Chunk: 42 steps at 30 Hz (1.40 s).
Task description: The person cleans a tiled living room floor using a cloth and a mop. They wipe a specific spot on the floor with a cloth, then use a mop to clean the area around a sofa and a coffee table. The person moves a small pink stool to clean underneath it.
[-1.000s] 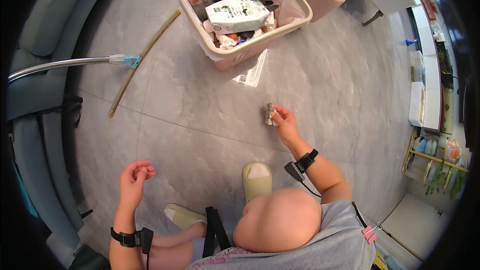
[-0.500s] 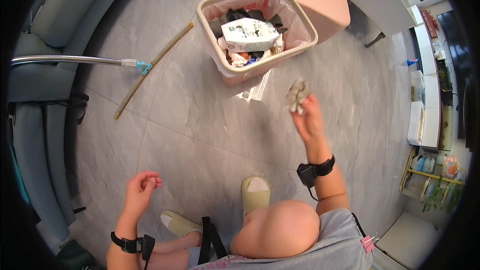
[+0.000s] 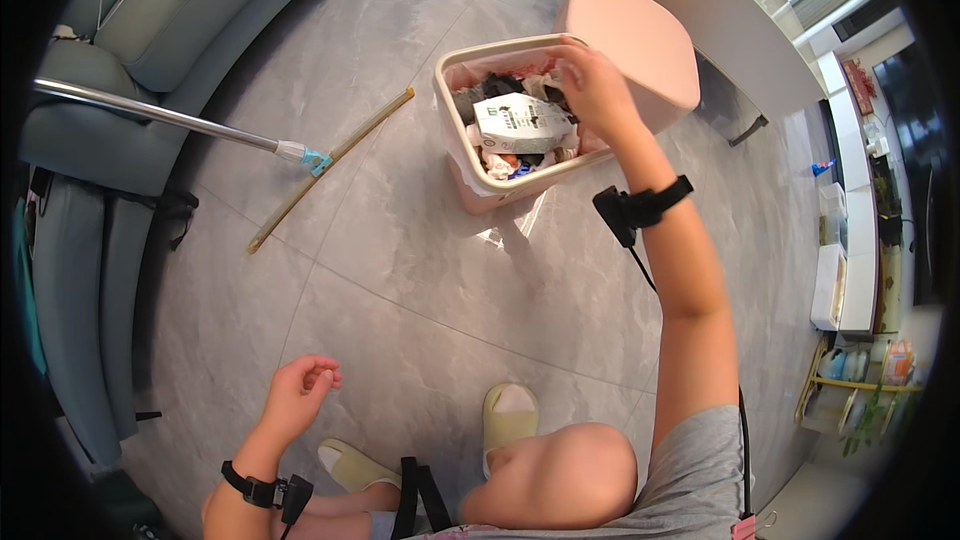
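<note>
Right hand (image 3: 597,98) is over the bin (image 3: 497,183), far and right of the mop (image 3: 317,162), fingers looking apart. Bin's pretty full, so bumping the carton (image 3: 522,125) could spill stuff. Left hand (image 3: 300,395)'s near left, loosely curled, seemingly empty.

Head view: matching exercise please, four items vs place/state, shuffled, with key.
Items
1. Right hand
2. Left hand
3. White carton
4. Floor wiper's long thin blade

Place or state
A. On the grey floor, to the picture-left of the pink bin
B. Lying on top of the rubbish
C. At the bin's opening, toward its picture-right end
D. Fingers loosely curled, well away from the bin, in the picture's lower left

Pairs: 1-C, 2-D, 3-B, 4-A
</note>
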Tool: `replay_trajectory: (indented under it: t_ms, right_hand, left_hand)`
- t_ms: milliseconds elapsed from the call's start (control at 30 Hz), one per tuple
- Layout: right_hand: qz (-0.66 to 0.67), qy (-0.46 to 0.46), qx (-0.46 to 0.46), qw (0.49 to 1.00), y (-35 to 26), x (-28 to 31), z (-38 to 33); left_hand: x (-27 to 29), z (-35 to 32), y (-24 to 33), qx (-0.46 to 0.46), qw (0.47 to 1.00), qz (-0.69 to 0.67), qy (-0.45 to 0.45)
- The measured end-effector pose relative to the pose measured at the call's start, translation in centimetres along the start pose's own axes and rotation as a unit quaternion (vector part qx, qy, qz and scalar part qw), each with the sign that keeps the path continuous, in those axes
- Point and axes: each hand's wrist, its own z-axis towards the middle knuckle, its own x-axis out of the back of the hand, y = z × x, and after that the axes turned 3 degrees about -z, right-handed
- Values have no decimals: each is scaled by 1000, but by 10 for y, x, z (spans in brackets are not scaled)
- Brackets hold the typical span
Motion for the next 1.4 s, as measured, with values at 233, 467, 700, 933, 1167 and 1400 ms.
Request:
replay_trajectory:
  t_ms: [233,467,700,933,1167,1400]
  right_hand:
    - [5,-87,-100,991,1,1,-5]
    - [51,74,-62,994,-123,36,-32]
    - [157,-417,253,859,-215,-11,-78]
    - [658,-380,-379,529,-295,-87,-44]
    - [601,-112,-58,789,-397,-9,29]
    - [41,-110,98,988,-359,-74,-26]
  left_hand:
    - [5,2,-4,14,1000,26,-10]
    - [16,5,15,-61,986,152,29]
    - [25,22,43,-133,961,210,120]
    - [28,46,99,-479,810,211,264]
    - [50,95,63,-23,852,-517,81]
    - [67,88,108,-76,750,-654,-63]
